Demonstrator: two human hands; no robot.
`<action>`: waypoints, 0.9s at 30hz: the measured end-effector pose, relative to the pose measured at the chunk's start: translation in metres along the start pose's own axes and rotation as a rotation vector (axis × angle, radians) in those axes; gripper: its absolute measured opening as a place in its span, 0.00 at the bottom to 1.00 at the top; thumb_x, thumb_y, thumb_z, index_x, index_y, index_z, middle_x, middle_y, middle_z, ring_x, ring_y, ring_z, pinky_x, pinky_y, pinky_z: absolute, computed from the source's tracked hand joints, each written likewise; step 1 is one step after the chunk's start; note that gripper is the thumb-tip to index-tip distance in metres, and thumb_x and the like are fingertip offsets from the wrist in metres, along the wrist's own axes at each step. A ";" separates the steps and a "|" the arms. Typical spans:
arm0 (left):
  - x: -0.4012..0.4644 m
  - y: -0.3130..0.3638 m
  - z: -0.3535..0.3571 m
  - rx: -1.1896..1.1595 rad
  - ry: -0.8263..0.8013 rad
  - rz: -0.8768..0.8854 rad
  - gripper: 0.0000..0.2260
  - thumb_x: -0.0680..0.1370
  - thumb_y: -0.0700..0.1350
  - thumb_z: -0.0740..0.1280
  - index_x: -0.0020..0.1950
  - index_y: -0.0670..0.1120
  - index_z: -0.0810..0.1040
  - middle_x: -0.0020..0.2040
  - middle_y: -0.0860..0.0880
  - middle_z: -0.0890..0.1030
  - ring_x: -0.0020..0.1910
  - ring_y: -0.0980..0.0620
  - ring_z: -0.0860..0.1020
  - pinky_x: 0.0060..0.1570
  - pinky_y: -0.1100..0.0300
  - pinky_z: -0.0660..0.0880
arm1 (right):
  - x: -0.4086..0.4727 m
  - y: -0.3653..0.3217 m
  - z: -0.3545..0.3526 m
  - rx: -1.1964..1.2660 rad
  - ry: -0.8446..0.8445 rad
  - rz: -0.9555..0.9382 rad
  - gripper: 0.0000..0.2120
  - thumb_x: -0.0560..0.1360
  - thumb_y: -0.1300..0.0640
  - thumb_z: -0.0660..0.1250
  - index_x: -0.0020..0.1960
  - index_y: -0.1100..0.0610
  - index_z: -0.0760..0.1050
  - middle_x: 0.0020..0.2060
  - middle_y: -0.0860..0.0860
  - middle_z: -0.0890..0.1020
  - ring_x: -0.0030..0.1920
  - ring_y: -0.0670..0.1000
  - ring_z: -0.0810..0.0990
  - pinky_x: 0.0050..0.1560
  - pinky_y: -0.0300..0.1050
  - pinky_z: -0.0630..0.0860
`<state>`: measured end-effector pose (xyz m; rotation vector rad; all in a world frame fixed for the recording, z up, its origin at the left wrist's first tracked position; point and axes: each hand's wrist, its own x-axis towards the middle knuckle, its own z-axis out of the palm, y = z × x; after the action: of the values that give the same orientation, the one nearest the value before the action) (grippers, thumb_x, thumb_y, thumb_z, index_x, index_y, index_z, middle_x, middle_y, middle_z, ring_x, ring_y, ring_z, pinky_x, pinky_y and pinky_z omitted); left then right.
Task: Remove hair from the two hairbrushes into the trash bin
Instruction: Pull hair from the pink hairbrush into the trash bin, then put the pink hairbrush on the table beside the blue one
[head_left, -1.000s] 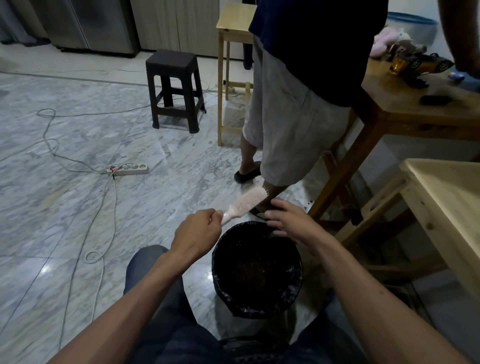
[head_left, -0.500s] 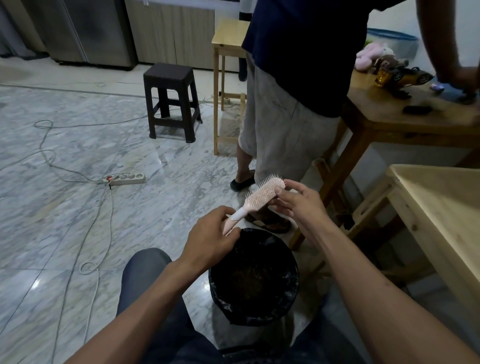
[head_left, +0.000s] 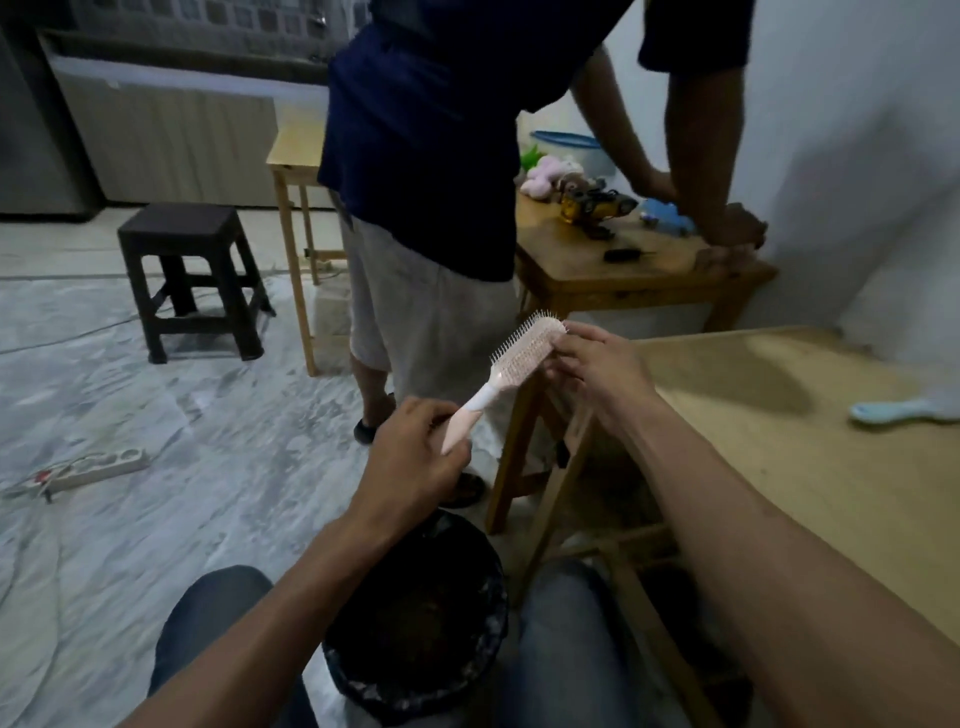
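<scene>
From the head camera we see the left hand (head_left: 410, 457) curled around the handle end of a pink hairbrush (head_left: 511, 366), which slants up and to the right above the floor, while the right hand (head_left: 597, 366) pinches the far tip of the brush head between thumb and fingertips. The brush has a pale pink handle with a white neck and short bristles facing up and left. Below, between our knees, sits a black-lined trash bin (head_left: 415, 670); a light blue brush (head_left: 893, 410) lies on the wooden table (head_left: 779, 467) at right.
</scene>
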<state>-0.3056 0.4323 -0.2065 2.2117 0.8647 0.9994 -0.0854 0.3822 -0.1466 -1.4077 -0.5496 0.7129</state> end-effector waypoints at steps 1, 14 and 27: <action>0.007 0.011 0.007 -0.014 -0.007 0.030 0.11 0.72 0.44 0.75 0.54 0.48 0.83 0.46 0.53 0.78 0.43 0.58 0.75 0.41 0.71 0.68 | -0.002 -0.010 -0.013 0.010 0.026 -0.014 0.08 0.79 0.65 0.69 0.58 0.58 0.78 0.41 0.55 0.87 0.36 0.51 0.84 0.38 0.40 0.81; 0.047 0.155 0.117 -0.158 -0.252 0.347 0.16 0.72 0.50 0.71 0.58 0.46 0.83 0.47 0.50 0.78 0.45 0.51 0.76 0.42 0.59 0.69 | -0.045 -0.088 -0.197 -0.059 0.491 -0.132 0.09 0.78 0.64 0.70 0.58 0.62 0.78 0.43 0.57 0.85 0.32 0.50 0.85 0.34 0.39 0.81; 0.057 0.255 0.244 -0.106 -0.568 0.498 0.09 0.76 0.50 0.68 0.50 0.46 0.81 0.46 0.48 0.72 0.46 0.47 0.74 0.43 0.52 0.73 | -0.059 -0.079 -0.363 -0.214 0.923 0.001 0.05 0.72 0.59 0.73 0.39 0.60 0.84 0.30 0.53 0.84 0.32 0.52 0.83 0.53 0.56 0.84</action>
<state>0.0006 0.2584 -0.1414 2.4741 0.0054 0.5359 0.1460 0.0898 -0.1010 -1.7461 0.1107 -0.0476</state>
